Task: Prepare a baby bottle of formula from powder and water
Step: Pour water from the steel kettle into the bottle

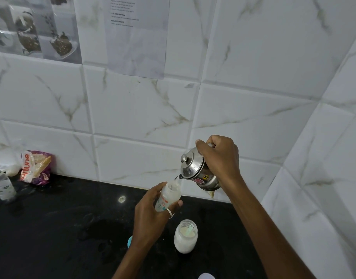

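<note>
Up behind the powder jar (185, 236), the left hand (151, 214) holds the bottle (170, 195). The right hand (219, 158) grips the tipped kettle (197, 172), spout at the bottle's rim.

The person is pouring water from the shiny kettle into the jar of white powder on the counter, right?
Not the jar. The head view shows the right hand tipping the shiny kettle into the open baby bottle that the left hand holds. The jar of white powder stands apart on the counter.
</note>
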Demonstrator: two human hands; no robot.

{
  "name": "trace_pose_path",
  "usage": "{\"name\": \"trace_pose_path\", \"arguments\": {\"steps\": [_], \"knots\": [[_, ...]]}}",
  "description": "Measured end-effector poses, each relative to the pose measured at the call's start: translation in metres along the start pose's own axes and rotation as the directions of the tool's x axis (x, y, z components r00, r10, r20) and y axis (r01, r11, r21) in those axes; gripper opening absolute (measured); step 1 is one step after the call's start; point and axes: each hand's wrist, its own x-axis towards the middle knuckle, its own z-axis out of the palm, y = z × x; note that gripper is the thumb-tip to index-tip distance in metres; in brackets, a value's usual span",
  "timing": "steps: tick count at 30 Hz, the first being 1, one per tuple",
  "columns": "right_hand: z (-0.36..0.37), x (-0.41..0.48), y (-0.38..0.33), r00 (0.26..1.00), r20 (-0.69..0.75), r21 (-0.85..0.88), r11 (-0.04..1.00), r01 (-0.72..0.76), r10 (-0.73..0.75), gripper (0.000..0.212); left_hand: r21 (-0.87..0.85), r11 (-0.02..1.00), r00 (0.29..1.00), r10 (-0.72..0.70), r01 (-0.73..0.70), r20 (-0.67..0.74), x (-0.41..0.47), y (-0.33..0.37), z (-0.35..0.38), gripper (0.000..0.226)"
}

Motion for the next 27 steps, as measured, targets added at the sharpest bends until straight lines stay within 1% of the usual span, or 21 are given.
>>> {"name": "trace_pose_path", "arguments": {"steps": [5, 27], "knots": [[0.0002, 0.0002, -0.0006, 1.000, -0.002, -0.006, 1.000, -0.009, 0.009, 0.039, 0.010, 1.000, 1.000, 0.002, -0.002, -0.005, 0.0001, 0.0004, -0.0002, 0.067], [0.0015, 0.0004, 0.0007, 1.000, 0.003, -0.006, 1.000, -0.016, 0.017, 0.038, -0.023, 1.000, 1.000, -0.010, 0.010, -0.027, 0.0020, -0.0020, 0.0024, 0.065]]}}
